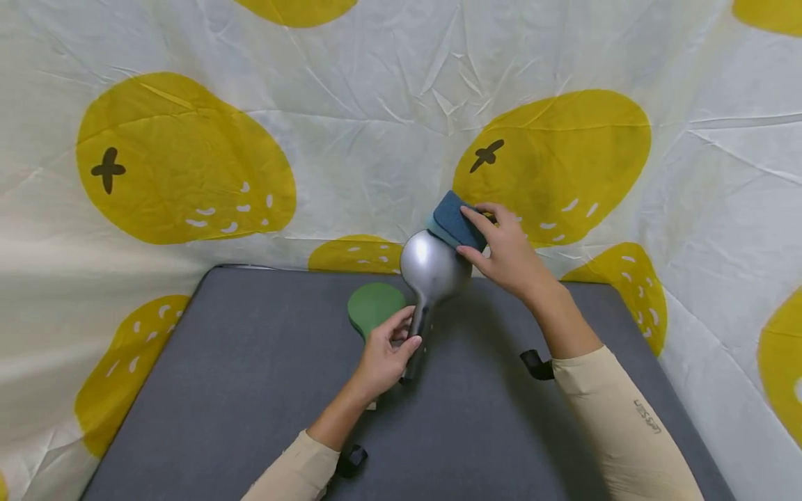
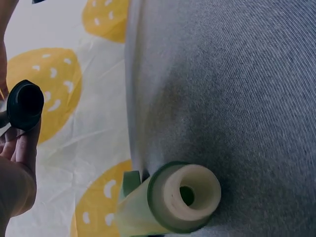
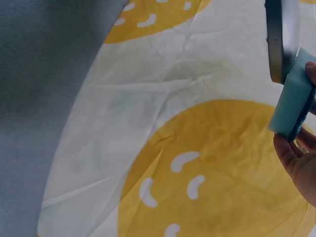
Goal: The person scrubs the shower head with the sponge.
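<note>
In the head view my left hand (image 1: 383, 356) grips the dark handle of a silver shower head (image 1: 425, 259), held above the table with its round head upward. The hollow handle end (image 2: 27, 104) faces the left wrist camera. My right hand (image 1: 510, 254) pinches a blue sponge (image 1: 459, 221) between thumb and fingers, against the upper right rim of the head. The right wrist view shows the sponge's light-blue layer (image 3: 292, 98) touching the edge of the shower head (image 3: 284, 37). A green round-headed object with a handle (image 1: 374, 305) lies behind my left hand, partly hidden.
A grey cloth-covered table (image 1: 269, 376) spreads below both hands. Behind and around it hangs a white sheet with a yellow fruit print (image 1: 357, 167). In the left wrist view the green object's pale, hollow end (image 2: 200, 192) sticks up close to the camera.
</note>
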A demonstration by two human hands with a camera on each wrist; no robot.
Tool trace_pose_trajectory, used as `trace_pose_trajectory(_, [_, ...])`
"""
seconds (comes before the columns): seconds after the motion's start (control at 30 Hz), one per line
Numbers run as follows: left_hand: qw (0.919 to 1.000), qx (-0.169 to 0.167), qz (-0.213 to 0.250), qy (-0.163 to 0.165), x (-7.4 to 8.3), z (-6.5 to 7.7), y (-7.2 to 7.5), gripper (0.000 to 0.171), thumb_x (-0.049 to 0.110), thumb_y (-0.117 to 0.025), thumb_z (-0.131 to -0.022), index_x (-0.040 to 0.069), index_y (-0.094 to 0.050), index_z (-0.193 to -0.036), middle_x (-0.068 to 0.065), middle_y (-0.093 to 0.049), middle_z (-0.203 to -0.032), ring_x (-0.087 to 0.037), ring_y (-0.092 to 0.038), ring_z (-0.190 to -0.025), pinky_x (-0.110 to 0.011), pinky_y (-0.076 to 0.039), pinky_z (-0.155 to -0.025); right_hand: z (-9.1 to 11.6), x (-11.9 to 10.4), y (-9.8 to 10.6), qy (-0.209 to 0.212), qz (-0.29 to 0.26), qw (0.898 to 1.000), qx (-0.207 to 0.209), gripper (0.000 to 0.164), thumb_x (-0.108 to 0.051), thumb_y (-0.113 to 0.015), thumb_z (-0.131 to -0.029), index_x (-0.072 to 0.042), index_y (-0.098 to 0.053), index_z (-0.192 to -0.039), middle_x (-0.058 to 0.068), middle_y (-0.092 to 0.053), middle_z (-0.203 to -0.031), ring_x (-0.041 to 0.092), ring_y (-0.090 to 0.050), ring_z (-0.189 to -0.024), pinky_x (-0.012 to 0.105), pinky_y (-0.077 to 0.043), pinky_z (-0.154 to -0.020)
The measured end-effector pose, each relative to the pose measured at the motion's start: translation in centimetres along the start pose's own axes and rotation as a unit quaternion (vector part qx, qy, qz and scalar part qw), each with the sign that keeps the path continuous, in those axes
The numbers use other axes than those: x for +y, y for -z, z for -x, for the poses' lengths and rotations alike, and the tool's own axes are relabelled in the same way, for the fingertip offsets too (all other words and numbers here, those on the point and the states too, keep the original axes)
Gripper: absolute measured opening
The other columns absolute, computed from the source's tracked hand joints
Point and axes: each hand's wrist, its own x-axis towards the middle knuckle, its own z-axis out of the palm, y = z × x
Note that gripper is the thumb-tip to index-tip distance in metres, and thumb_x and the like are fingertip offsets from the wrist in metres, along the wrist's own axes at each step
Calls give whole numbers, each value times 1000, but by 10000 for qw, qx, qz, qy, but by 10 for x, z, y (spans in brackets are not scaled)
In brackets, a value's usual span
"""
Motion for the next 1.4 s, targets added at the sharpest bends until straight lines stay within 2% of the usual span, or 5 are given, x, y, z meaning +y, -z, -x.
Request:
trace_pose_trajectory(0.23, [9982, -121, 594, -12, 0, -9, -4, 49, -7, -58, -101, -6, -46, -148, -33, -65, -126, -50, -67, -104, -34, -65, -82, 18, -5, -12, 535, 47, 9977, 425, 68, -19, -85, -86, -4, -56, -146, 29, -50, -142, 46, -48, -128, 61, -44, -106])
trace_pose_trajectory(0.67, [9908, -116, 1348, -20, 4, -20, -4, 48, -1, -45, -108, -9, -33, -154, -43, -57, -122, -13, -72, -79, -38, -66, -74, 73, -25, -63, 1610, -47, 9749, 1537, 54, -43, -58, -104, -5, -58, -142, 34, -47, -140, 50, -48, -121, 58, -48, -95])
trace_pose_trajectory(0.97, [9801, -1010, 1709, 13, 7, -27, 1, 52, 7, -48, -109, -2, -29, -157, -44, -53, -118, -14, -71, -83, -34, -64, -81, 75, -18, -72, 1745, -243, 9672, 1832, 49, -34, -66, -102, -4, -60, -140, 33, -48, -141, 50, -48, -123, 56, -46, -99])
trace_pose_trajectory(1.2, [9704, -1723, 1687, 107, 9, -31, 7, 58, 9, -61, -104, -3, -33, -154, -23, -63, -108, -16, -73, -84, -35, -63, -84, 71, -11, -70, 2023, -284, 9613, 1847, 46, -34, -67, -101, -4, -63, -137, 33, -49, -139, 49, -49, -124, 55, -43, -103])
trace_pose_trajectory(1.4, [9656, -2050, 1501, 554, 10, -33, 15, 66, 8, -67, -100, -1, -33, -156, -17, -69, -111, -15, -74, -94, -31, -62, -88, 68, -12, -69, 2346, -287, 9538, 1857, 42, -29, -71, -99, -6, -65, -135, 32, -51, -138, 49, -50, -124, 51, -43, -107])
